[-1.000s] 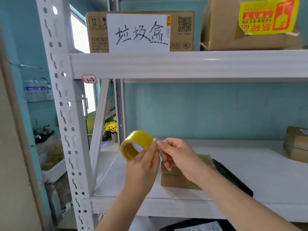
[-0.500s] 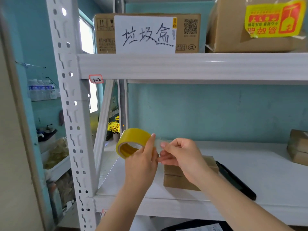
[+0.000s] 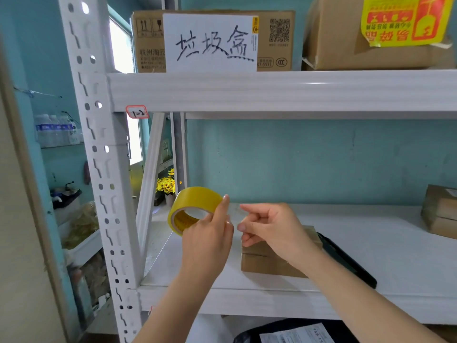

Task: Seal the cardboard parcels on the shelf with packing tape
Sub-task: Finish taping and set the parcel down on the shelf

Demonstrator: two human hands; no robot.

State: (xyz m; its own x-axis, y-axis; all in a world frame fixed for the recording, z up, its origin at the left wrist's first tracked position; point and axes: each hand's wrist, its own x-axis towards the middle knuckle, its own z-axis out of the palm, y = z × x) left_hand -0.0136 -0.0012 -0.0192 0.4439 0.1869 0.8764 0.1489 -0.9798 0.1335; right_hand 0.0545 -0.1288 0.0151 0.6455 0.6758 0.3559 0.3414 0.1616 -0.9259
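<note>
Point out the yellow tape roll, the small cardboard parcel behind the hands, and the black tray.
yellow tape roll (image 3: 197, 198), head view, outer band.
small cardboard parcel (image 3: 267, 264), head view, front face.
black tray (image 3: 346, 262), head view, rim.

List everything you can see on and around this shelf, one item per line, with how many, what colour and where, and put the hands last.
Roll of packing tape: one, yellow, held up in front of the middle shelf.
Small cardboard parcel: one, brown, on the middle shelf, partly behind the right hand.
Flat black object: one, black, on the shelf right of the parcel.
Stacked cardboard parcels: brown, far right of the middle shelf; count unclear.
Large cardboard boxes: two, brown, top shelf.
Handwritten paper sign: one, white, on the left box.
Warning sticker: one, yellow and red, on the right box.
Metal shelving: one, white.
Left hand: holds the roll.
Right hand: pinches the tape's loose end.
</note>
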